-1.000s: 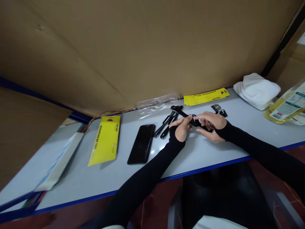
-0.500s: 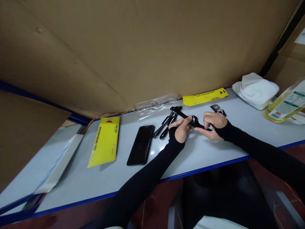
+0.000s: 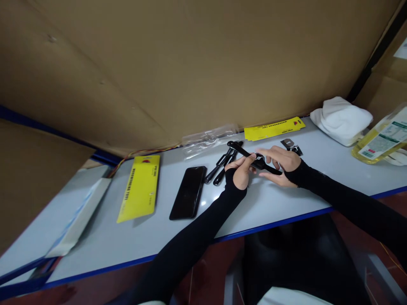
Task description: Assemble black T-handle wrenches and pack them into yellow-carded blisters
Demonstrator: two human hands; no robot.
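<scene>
Brown cardboard wall (image 3: 197,63) fills the bkgd. Below it, a pale grey worktop (image 3: 111,228) w/ blue edging. Black sleeves (image 3: 187,241) cover both forearms, hands bare, reaching in over the front edge.

Far R: white cloth bundle (image 3: 340,120), nr the wall, & just beside it a clear bottle (image 3: 386,135) of yellow liquid w/ green-and-white label. Yellow card (image 3: 140,190) printed w/ black lettering lies at L; small stack of matching yellow cards (image 3: 273,129) sits at the back, close to the wall. Clear plastic bag (image 3: 206,142) lies crumpled L of the stack.

Task item, a black spokeshave (image 3: 260,162), is held up above the worktop btwn the two hands, slanting down to the R. L hand (image 3: 241,169) is clamped on it nr the middle, thumb on top. R hand (image 3: 282,163) has thumb low by the R handle, fingers reaching to the centre; can't tell if it's gripping.

Black phone (image 3: 188,192) lies flat, L of the hands. Btwn phone & L hand: two black spokeshave bodies (image 3: 225,169), side by side. Smallest: metal pieces (image 3: 287,142) behind the R hand, & a silvery knob (image 3: 258,158) mid-tool.
</scene>
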